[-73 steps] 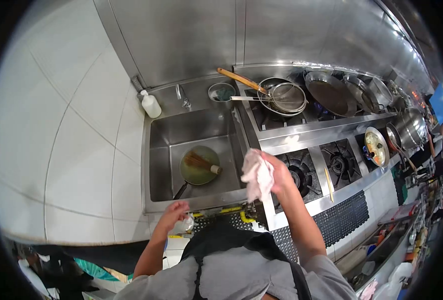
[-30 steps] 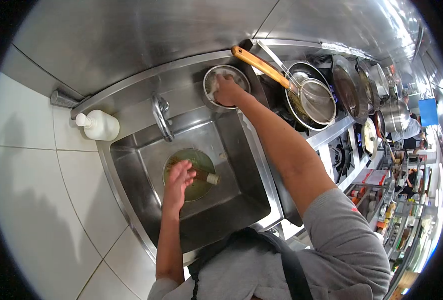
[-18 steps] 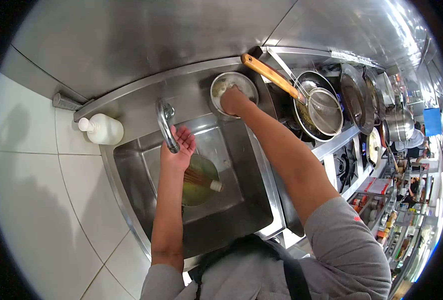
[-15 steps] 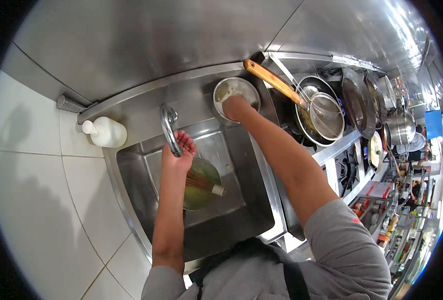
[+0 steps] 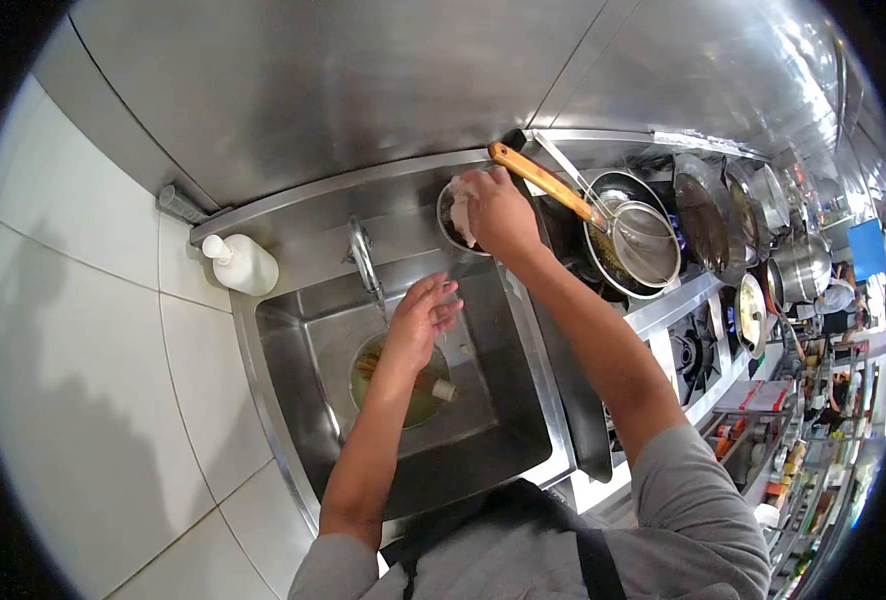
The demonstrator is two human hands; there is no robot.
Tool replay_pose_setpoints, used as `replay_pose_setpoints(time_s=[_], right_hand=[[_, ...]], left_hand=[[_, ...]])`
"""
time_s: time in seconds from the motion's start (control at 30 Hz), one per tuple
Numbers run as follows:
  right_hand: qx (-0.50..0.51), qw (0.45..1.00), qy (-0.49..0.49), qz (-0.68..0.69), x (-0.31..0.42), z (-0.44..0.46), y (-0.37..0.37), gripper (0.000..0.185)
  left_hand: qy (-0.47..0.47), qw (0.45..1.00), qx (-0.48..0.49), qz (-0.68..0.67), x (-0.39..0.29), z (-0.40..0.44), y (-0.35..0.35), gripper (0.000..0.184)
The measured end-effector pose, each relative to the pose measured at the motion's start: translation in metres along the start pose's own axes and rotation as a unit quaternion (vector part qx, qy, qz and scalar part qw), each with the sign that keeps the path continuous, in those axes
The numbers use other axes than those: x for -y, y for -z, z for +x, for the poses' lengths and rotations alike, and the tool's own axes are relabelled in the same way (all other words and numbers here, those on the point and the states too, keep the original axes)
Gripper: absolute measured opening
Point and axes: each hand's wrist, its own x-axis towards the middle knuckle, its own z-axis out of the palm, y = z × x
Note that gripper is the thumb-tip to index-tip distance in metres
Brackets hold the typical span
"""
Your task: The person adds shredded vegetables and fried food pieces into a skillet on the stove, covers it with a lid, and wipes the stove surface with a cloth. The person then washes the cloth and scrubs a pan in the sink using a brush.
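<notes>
My right hand (image 5: 506, 218) is at the rim of a round metal bowl (image 5: 445, 228) on the counter behind the sink, its fingers curled round a pale, limp thing (image 5: 462, 215) whose kind I cannot make out. Over the sink (image 5: 483, 380), my left hand (image 5: 426, 318) hangs open and bare, fingers apart, just right of the faucet (image 5: 365, 262). A thin stream of water falls from the spout. Below, a round basin (image 5: 423, 408) of greenish water holds a bamboo brush (image 5: 441, 388) with a pale handle end, partly hidden by my left forearm.
A white pump bottle (image 5: 246, 266) stands at the sink's back left corner. To the right, a wooden-handled strainer (image 5: 646, 243) rests over a pan (image 5: 618, 188) on the stove. More pans (image 5: 701, 215) line the burners. Shelves and people are farther right.
My right hand has lifted from inside the bowl with the pale thing in its fingers. My left hand has moved right, away from the faucet spout.
</notes>
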Motion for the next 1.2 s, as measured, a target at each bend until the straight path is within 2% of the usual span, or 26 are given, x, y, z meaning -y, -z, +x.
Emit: replay_pose_setpoints(time_s=[0.03,0.07,0.17,0.2,0.23,0.3,0.33,0.4,0.43,0.5,0.53,0.57,0.6,0.67,0.7,0.77,0.8,0.87,0.9,0.93,1.0,1.13,1.2], right_hand=[[-0.025,0.999,-0.001,0.024,0.012,-0.005,0.016,0.027],[-0.066,0.995,0.049,0.064,0.016,-0.01,0.032,0.027],[-0.07,0.961,0.0,0.268,0.044,-0.045,0.084,0.026],[-0.012,0.888,-0.103,0.447,0.053,-0.058,0.098,0.026],[0.015,0.796,-0.193,0.573,0.062,-0.067,0.107,0.022],[0.015,0.71,-0.235,0.664,0.061,-0.081,0.103,0.018],[0.025,0.686,-0.228,0.691,0.056,-0.089,0.098,0.017],[0.049,0.634,-0.21,0.743,0.048,-0.105,0.086,0.015],[0.047,0.618,-0.231,0.75,0.053,-0.112,0.082,0.015],[0.039,0.586,-0.275,0.762,0.063,-0.131,0.08,0.015],[0.061,0.557,-0.261,0.786,0.068,-0.138,0.084,0.016],[0.086,0.566,-0.233,0.786,0.072,-0.141,0.089,0.017],[0.11,0.576,-0.205,0.784,0.076,-0.143,0.094,0.017],[0.147,0.599,-0.151,0.773,0.086,-0.143,0.106,0.016],[0.146,0.644,-0.127,0.74,0.092,-0.143,0.113,0.016],[0.141,0.726,-0.085,0.667,0.103,-0.146,0.132,0.016],[0.16,0.849,-0.007,0.504,0.102,-0.149,0.148,0.022],[0.119,0.941,0.137,0.286,0.093,-0.161,0.136,0.025],[0.095,0.96,0.206,0.167,0.087,-0.167,0.126,0.027],[0.137,0.962,0.158,0.174,0.083,-0.172,0.115,0.027],[0.128,0.971,0.113,0.168,0.078,-0.181,0.097,0.024],[0.089,0.973,0.071,0.2,0.058,-0.197,0.065,0.019],[0.109,0.978,0.042,0.172,0.051,-0.205,0.065,0.02]], left_hand=[[-0.02,1.0,0.003,-0.007,-0.008,0.002,-0.008,0.05],[-0.041,0.999,0.006,-0.013,-0.02,0.002,-0.02,0.049],[-0.082,0.995,0.019,-0.059,-0.061,-0.01,-0.058,0.046],[-0.095,0.992,0.022,-0.079,-0.07,-0.015,-0.065,0.045],[-0.119,0.991,0.047,-0.037,-0.073,-0.02,-0.065,0.042],[-0.162,0.981,0.096,0.051,-0.076,-0.035,-0.058,0.034],[-0.147,0.981,0.106,0.068,-0.073,-0.04,-0.048,0.02],[-0.158,0.982,0.099,0.028,-0.073,-0.066,-0.043,0.014],[-0.164,0.982,0.097,0.008,-0.076,-0.083,-0.044,0.01],[-0.16,0.983,0.059,0.061,-0.077,-0.115,-0.05,0.015],[-0.161,0.982,0.045,0.086,-0.08,-0.13,-0.062,0.019],[-0.163,0.98,0.034,0.11,-0.082,-0.14,-0.07,0.022],[-0.183,0.96,0.062,0.2,-0.072,-0.142,-0.067,0.026],[-0.139,0.931,0.071,0.33,-0.069,-0.146,-0.049,0.024],[-0.115,0.909,0.074,0.393,-0.073,-0.149,-0.039,0.023],[-0.19,0.898,0.023,0.397,-0.087,-0.163,-0.03,0.021],[-0.226,0.89,-0.003,0.396,-0.093,-0.169,-0.025,0.022],[-0.35,0.815,-0.034,0.46,-0.112,-0.188,-0.027,0.02],[-0.409,0.769,-0.049,0.488,-0.119,-0.198,-0.034,0.019],[-0.397,0.763,-0.065,0.506,-0.121,-0.212,-0.046,0.018],[-0.374,0.747,-0.097,0.54,-0.123,-0.236,-0.069,0.016],[-0.461,0.675,-0.106,0.567,-0.124,-0.242,-0.065,0.014],[-0.48,0.641,-0.127,0.585,-0.134,-0.251,-0.059,0.014]])
